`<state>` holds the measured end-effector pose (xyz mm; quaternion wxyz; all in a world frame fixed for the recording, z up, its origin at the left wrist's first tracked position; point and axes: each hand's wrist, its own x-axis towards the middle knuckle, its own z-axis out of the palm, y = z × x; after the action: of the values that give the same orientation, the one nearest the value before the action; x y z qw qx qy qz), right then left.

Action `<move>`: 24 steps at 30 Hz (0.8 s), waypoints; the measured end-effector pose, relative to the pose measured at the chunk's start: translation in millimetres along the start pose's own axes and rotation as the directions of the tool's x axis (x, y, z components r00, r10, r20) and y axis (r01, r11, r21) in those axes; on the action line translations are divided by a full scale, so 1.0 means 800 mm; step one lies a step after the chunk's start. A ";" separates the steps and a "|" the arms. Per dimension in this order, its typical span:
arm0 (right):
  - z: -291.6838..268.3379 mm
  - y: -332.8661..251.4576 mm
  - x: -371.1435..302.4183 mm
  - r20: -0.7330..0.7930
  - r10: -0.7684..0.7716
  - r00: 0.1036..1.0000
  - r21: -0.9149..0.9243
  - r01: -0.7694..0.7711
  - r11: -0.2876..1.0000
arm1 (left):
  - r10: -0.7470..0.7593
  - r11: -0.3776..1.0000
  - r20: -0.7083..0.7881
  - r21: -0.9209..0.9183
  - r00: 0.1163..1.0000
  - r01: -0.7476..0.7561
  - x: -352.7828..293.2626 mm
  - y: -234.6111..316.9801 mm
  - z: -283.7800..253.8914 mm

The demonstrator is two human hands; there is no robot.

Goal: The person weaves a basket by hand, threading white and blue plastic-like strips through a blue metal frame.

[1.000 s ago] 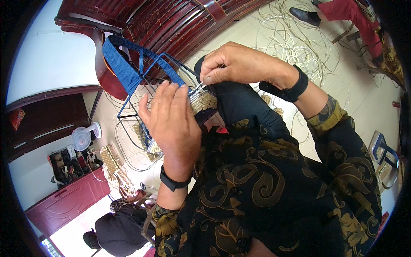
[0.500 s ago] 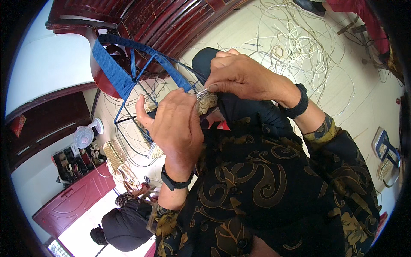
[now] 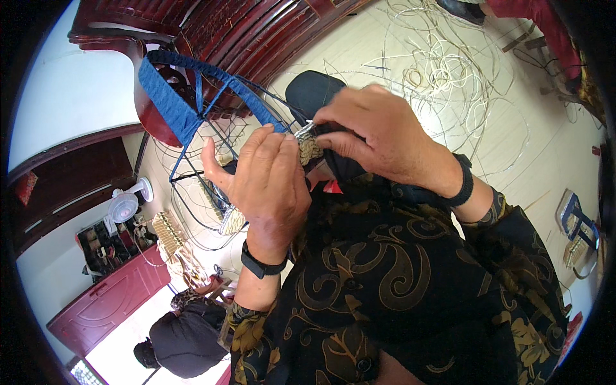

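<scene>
My left hand [image 3: 266,173] lies over a piece of cream weaving [image 3: 310,151], fingers curled on its edge and thumb held out to the left. Short silvery strands [image 3: 304,130] stick out beside its fingertips. At these strands is my right hand [image 3: 378,135], slightly blurred, with thumb and forefinger parted and their tips near the weaving. Beyond my left hand rises a blue fabric-wrapped band [image 3: 168,102], tied to a frame of dark thin rods [image 3: 186,174]. Part of another woven patch [image 3: 232,221] shows below the left hand. The underside of the weaving is hidden.
Loose pale cords [image 3: 443,74] lie tangled on the tiled floor. A dark red carved wooden bench [image 3: 256,38] stands ahead. At left are a white fan [image 3: 125,205], a black box [image 3: 106,247] of small items and a person in black [image 3: 186,343]. Blue-strapped footwear [image 3: 571,218] is at far right.
My right hand has moved slightly right and down, and its thumb and forefinger have come apart from a pinch on the silvery strands. The left hand stays nearly in place.
</scene>
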<state>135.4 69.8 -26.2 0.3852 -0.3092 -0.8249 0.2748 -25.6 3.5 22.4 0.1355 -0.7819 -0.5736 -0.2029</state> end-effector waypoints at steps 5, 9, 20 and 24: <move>-0.022 -0.011 0.005 0.089 0.024 0.996 -0.026 -0.022 0.999 | 0.037 0.999 -0.021 0.013 0.999 -0.036 0.000 0.001 0.014; -0.053 -0.030 0.036 0.214 -0.170 0.962 -0.239 0.221 0.946 | 0.073 0.997 -0.084 0.009 0.994 -0.072 0.006 0.004 0.024; -0.062 0.003 0.020 -0.430 -0.227 0.874 -0.198 0.154 0.968 | -0.091 0.992 -0.178 -0.103 0.980 0.073 0.004 0.005 0.041; 0.002 0.026 0.017 -0.279 -0.161 0.947 -0.102 0.137 0.985 | -0.086 0.991 -0.166 -0.115 0.982 0.067 0.007 0.006 0.040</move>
<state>133.2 92.8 -34.9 0.5071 -0.2978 -0.7921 0.1634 -14.2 20.3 -2.8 0.1336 -0.7451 -0.5777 -0.3052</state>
